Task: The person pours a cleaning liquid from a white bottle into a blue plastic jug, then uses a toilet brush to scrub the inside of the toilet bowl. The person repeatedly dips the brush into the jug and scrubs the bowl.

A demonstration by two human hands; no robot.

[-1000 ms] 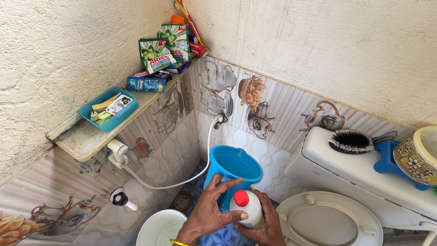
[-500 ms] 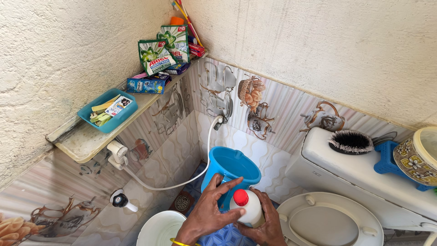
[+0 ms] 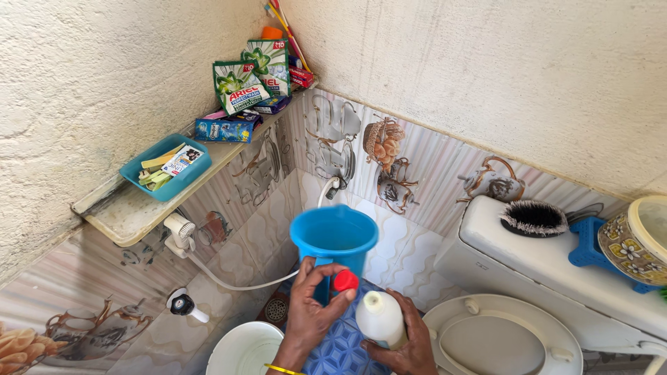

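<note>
Item 1, left hand (image 3: 313,312): I have its fingertips pinched on a red screw cap (image 3: 345,280), lifted clear of the bottle and just beside its neck, in front of the blue plastic mug (image 3: 335,239).

Item 2, right hand (image 3: 403,344): wrapped around the lower body of a white plastic bottle (image 3: 381,318), which stands nearly upright with its mouth open, above the blue-patterned floor tiles (image 3: 333,351) between the white bucket (image 3: 244,349) and the toilet seat (image 3: 500,337).

Item 3, risks as I judge them: the open bottle could slop liquid over my fingers or the floor if I tilt it too fast; the small cap, held only at the tips, could slip and fall into the bucket or roll behind the toilet; a wet grip would make the smooth bottle slide
</note>
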